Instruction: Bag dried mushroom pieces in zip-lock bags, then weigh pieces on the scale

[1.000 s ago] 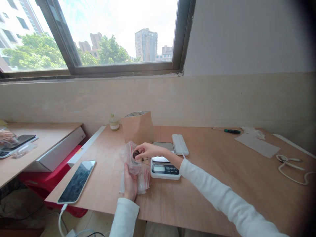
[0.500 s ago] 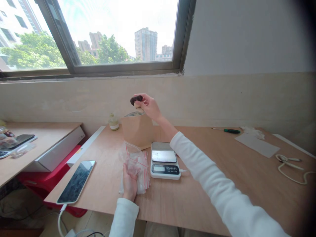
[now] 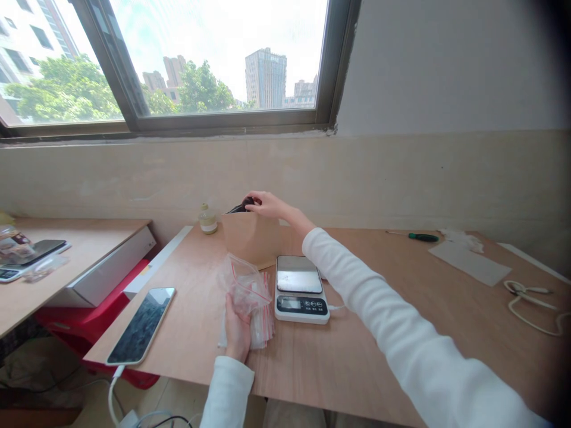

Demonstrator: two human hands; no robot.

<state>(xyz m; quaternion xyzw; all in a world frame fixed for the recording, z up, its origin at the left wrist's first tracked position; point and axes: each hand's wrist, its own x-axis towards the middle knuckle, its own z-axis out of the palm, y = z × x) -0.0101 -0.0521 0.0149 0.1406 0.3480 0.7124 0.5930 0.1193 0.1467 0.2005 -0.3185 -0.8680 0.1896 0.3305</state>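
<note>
At the mouth of an upright brown paper bag, my right hand pinches a dark brown piece that looks like a dried mushroom. More dark contents or lining show at the bag's opening; the inside is hidden. My left hand is closed around a clear zip-lock bag, held with its mouth upward. Under and beside that hand lies a stack of clear zip-lock bags with red strips. Just right of them is a white digital scale with a bare metal plate.
A charging phone lies at the table's left edge. Behind it stands a small bottle. To the right are a green-handled screwdriver, a white sheet and a coiled cable. A red stool is left of the table.
My right hand has lowered from above the paper bag to its mouth, carrying the dark brown piece. My left hand keeps the zip-lock bag in nearly the same place.
</note>
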